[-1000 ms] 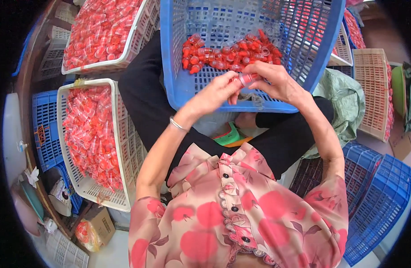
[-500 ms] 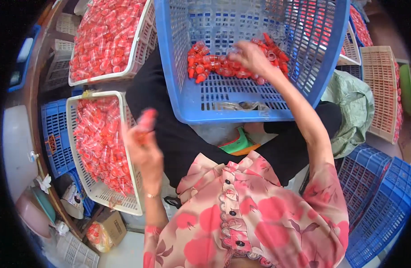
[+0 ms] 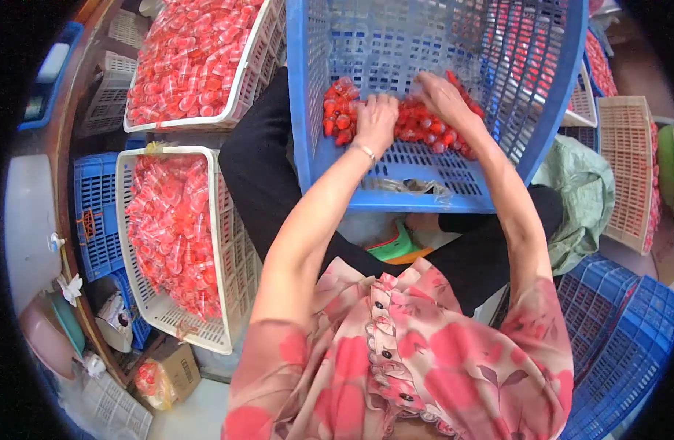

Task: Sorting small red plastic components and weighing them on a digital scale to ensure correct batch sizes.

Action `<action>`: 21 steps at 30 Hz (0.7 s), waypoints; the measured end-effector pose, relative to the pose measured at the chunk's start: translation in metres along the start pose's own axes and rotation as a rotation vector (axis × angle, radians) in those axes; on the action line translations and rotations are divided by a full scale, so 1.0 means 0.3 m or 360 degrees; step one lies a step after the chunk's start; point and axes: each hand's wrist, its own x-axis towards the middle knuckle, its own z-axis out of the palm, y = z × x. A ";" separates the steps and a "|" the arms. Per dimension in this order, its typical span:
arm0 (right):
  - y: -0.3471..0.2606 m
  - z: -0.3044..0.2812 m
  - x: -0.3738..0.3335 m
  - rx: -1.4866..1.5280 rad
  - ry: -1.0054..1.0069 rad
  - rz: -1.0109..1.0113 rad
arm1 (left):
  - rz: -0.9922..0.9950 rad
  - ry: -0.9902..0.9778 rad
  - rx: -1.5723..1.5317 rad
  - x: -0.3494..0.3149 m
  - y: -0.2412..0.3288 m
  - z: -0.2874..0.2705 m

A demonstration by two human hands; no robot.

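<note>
A large blue plastic basket (image 3: 329,198) stands tilted toward me, with a heap of small red plastic pieces (image 3: 432,132), some with clear parts, on its floor. My left hand (image 3: 376,123) reaches in at the left of the heap, its fingers curled down onto the pieces and the tips hidden. Just to its right, my right hand (image 3: 445,99) is over the far side of the heap, fingers bent together. What either hand holds cannot be made out. Clear plastic pieces (image 3: 395,55) lie deeper in the basket.
On my left, a white basket (image 3: 223,293) and another white basket (image 3: 238,81) behind it are heaped with red and clear pieces. Blue crates (image 3: 615,315) stand at the right, near a pale green sack (image 3: 582,176). A cardboard box (image 3: 179,374) is at lower left.
My left hand has come from beside the left white basket, where it held red pieces, into the blue basket. Those pieces no longer show in it. My right hand stays over the heap.
</note>
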 end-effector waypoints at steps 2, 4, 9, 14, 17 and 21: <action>-0.057 -0.128 -0.049 0.0615 -0.0480 0.0463 | 0.0078 -0.0260 0.0157 0.008 -0.088 0.209; -0.049 -0.203 -0.149 0.0744 -0.0333 0.0419 | 0.0144 -0.0221 0.0214 0.018 -0.101 0.289; -0.058 -0.296 -0.262 0.0971 -0.0227 0.0417 | -0.0007 -0.0184 -0.0008 0.037 -0.053 0.188; -0.106 -0.295 -0.244 0.1425 -0.0393 0.0715 | -0.1021 -0.0855 -0.1914 0.047 -0.081 -0.027; -0.119 -0.296 -0.239 0.1360 -0.0137 0.0622 | -0.1125 -0.0937 -0.2923 -0.043 -0.022 -0.157; -0.191 -0.377 -0.189 0.1586 -0.0341 0.0587 | -0.0933 -0.0828 -0.3402 -0.116 0.000 -0.190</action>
